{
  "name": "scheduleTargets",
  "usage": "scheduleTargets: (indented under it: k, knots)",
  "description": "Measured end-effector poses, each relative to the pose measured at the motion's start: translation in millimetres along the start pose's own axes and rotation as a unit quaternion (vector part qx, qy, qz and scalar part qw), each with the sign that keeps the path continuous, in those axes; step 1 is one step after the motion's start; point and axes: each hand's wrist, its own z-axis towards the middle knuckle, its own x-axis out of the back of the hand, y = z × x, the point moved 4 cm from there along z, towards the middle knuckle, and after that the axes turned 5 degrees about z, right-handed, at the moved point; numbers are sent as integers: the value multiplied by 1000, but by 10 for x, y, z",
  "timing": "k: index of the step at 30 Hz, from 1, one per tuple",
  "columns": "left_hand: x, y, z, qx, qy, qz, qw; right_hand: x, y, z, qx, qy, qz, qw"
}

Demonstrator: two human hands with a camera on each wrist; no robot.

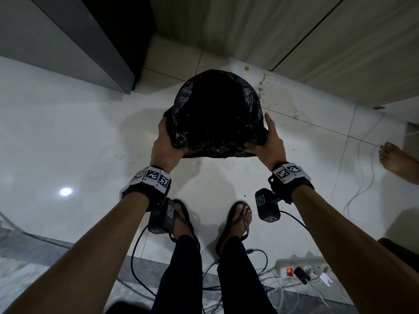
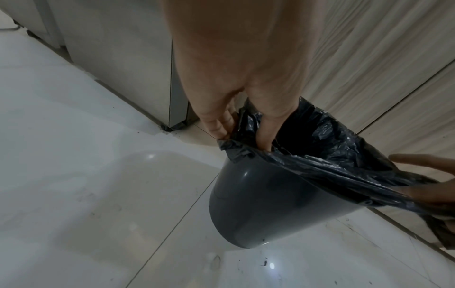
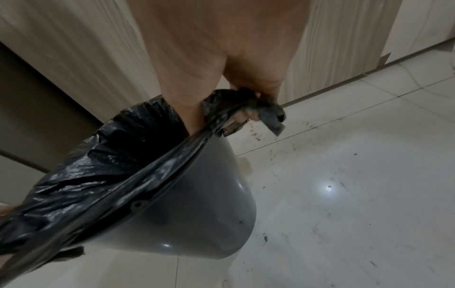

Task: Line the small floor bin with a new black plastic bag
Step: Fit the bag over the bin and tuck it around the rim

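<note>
A small grey bin (image 2: 258,204) stands on the white tiled floor, near the corner of a wood-grain wall. A black plastic bag (image 1: 217,114) sits in it with its mouth open, the crinkled edge draped over the rim. My left hand (image 1: 169,137) grips the bag's edge at the left of the rim, thumb inside the bag (image 2: 332,152) and fingers (image 2: 219,128) outside. My right hand (image 1: 265,139) grips the edge at the right, a bunched fold of bag (image 3: 110,155) pinched in its fingers (image 3: 246,115). From the head view, the bin (image 3: 192,214) is hidden under the bag.
A dark cabinet (image 1: 90,41) stands at the back left and a wood-grain wall (image 1: 294,41) behind the bin. Brown stains (image 1: 260,87) mark the floor by the wall. Another person's bare foot (image 1: 396,159) and white cables (image 1: 367,173) are at the right. A power strip (image 1: 301,268) lies by my sandalled feet (image 1: 238,220).
</note>
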Motion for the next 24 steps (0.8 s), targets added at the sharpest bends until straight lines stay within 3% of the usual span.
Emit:
scheduleTargets:
  k: [11, 18, 24]
  knots:
    - [-132, -290, 150, 80, 15, 25, 996, 70, 102, 206, -60, -148, 60, 985]
    - [-219, -273, 218, 93, 42, 12, 995, -135, 216, 240, -36, -59, 42, 997]
    - [-351, -203, 241, 108, 49, 56, 991, -324, 199, 253, -12, -3, -45, 999]
